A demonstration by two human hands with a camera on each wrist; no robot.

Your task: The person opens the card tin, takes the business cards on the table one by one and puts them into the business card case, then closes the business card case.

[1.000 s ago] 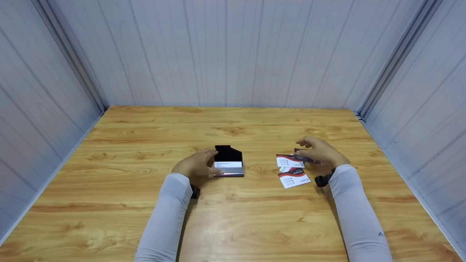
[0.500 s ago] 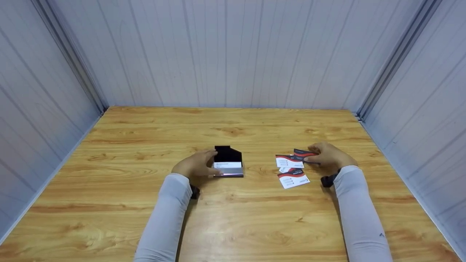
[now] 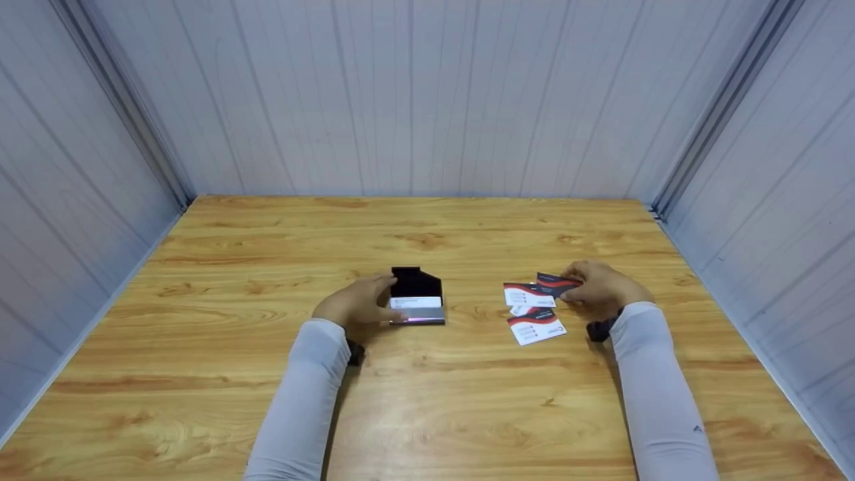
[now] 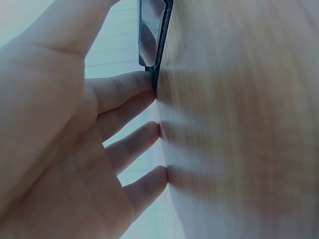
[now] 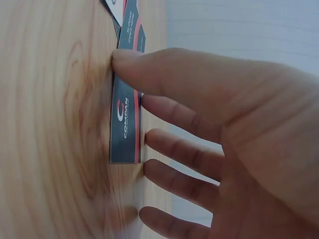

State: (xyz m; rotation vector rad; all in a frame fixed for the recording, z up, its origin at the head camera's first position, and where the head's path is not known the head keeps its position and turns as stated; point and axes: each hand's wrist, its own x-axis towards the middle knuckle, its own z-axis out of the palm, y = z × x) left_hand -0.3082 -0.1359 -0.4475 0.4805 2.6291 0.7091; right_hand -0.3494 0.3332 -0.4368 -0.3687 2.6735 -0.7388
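Note:
An open business card case (image 3: pixel 421 314) stands left of the middle of the table in the head view, with a black lid and a silvery front. White cards (image 3: pixel 415 302) show inside it. My left hand (image 3: pixel 357 300) grips the case's left side, thumb on the front and index finger at its edge. To the right lies a dark business card (image 3: pixel 553 283) with a red stripe; my right hand (image 3: pixel 598 284) pinches its long edges between thumb and index finger. In the right wrist view this business card (image 5: pixel 124 119) lies flat on the wood, the other fingertips beside it.
Several white, red and black business cards (image 3: pixel 536 326) overlap just left of and below the dark one. The wood-grain table (image 3: pixel 427 401) is enclosed by pale panel walls (image 3: pixel 427 100) at the back and both sides.
My right hand has shifted a little right and lowered, its fingers closing on the dark card's edges. The left hand and the card case keep their place.

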